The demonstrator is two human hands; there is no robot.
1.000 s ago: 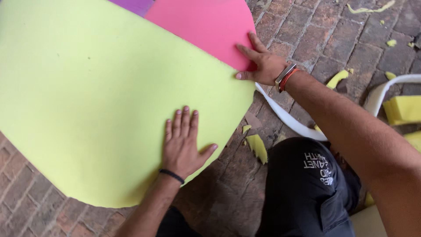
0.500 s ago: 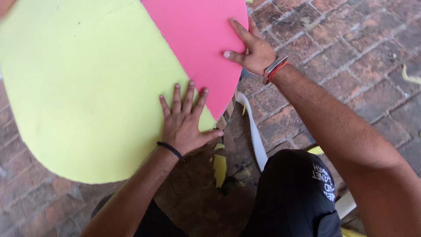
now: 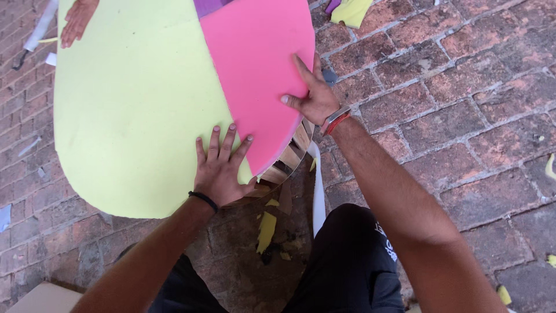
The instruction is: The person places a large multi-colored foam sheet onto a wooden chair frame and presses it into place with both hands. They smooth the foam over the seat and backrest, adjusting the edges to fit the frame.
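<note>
Pressing flat, the left hand [image 3: 219, 168] lies palm-down with fingers spread, right over the seam where the yellow-green foam sheet [image 3: 133, 98] meets the pink foam sheet [image 3: 255, 64]; it grips nothing, only bears down on the two surfaces. The right hand [image 3: 313, 93] is likewise open, its fingers splayed on the pink sheet's right edge with the thumb near the rim, clamped on nothing. Both sheets lie side by side, their edges touching, on a rounded wooden frame [image 3: 289, 156] whose slatted rim shows just below the pink edge, between the two hands. A sliver of purple foam [image 3: 209, 7] peeks out at the top where the two colours meet.

Another person's hand [image 3: 75, 22] rests on the far upper-left corner of the yellow-green sheet (well apart from the wearer's own hands).

On the brick paving [image 3: 463, 104] around the frame lie offcuts: a yellow foam scrap [image 3: 266, 230] just below the frame, another yellow piece [image 3: 350, 11] at the top, and a white strip [image 3: 318, 191] running down beside the black-clad knee [image 3: 347, 261]. A pale cardboard corner [image 3: 43, 298] shows at the lower left
</note>
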